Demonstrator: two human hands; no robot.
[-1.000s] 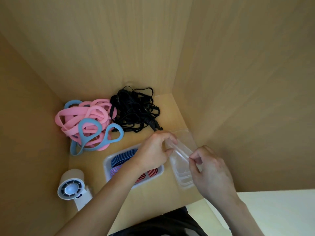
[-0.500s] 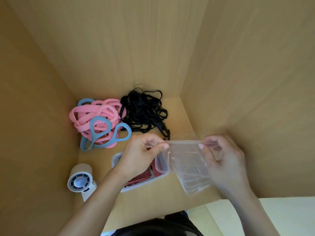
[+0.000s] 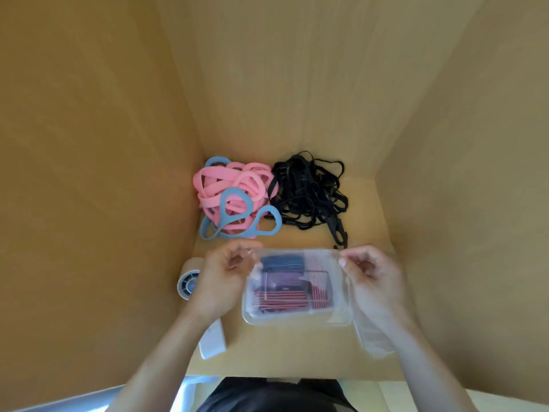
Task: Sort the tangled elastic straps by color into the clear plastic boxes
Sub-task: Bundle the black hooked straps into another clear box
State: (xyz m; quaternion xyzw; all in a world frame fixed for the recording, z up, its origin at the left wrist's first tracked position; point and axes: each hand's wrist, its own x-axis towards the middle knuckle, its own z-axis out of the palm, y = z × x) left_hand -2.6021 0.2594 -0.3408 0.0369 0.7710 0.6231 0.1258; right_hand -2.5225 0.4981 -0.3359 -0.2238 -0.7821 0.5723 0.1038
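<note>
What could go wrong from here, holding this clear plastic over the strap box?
Left hand and right hand pinch only the far corners of the clear plastic piece, so it may flex or slip. The black straps trail close to its far edge and might get trapped. Pink and blue straps are intertwined; pulling one could drag others.

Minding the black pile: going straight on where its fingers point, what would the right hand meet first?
The right hand points leftward: first the clear plastic piece it pinches, probably the left hand next, not black straps.
</note>
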